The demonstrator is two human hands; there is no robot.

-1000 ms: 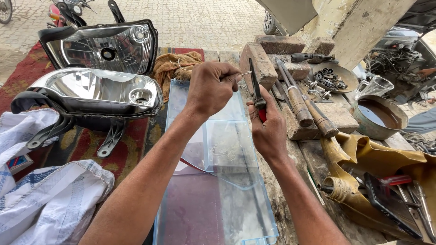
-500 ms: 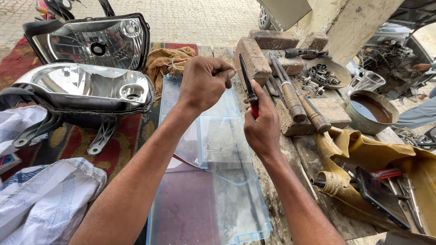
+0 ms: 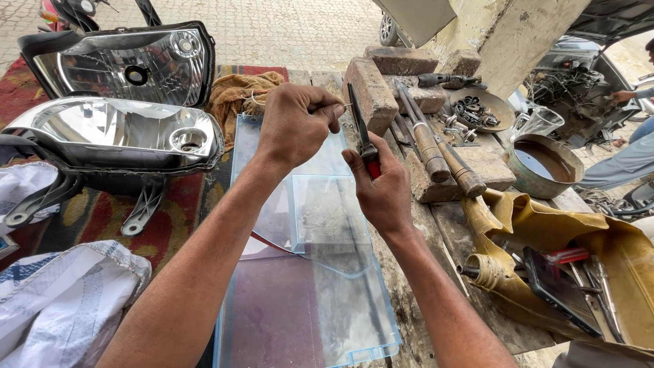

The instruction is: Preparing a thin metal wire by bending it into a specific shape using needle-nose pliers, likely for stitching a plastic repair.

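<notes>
Left fingers: the left hand (image 3: 296, 126) is clenched, thumb and forefinger pinching a thin wire (image 3: 346, 106) whose tip points right.
Right fingers: the right hand (image 3: 381, 187) grasps red-handled pliers (image 3: 361, 136), with their dark nose rising to meet the wire.
Where the work sits: both hands hover over clear plastic sheets (image 3: 320, 225) lying on the wooden bench (image 3: 436, 225).
Risk, slip: the wire looks fine and springy; if the nose loses its bite, it may flick free or prick a fingertip.
Risk, below: a dropped tool would likely scratch the clear sheets.
Risk, beside: the chrome headlight reflectors (image 3: 116, 129) sit near the left forearm; a wide elbow swing could knock them.
Packages: a white woven sack with blue stripes (image 3: 61, 300) lies at lower left; a yellow cloth tool roll (image 3: 586, 245) lies open at right.
Labels, signs: none that I can make out.
</notes>
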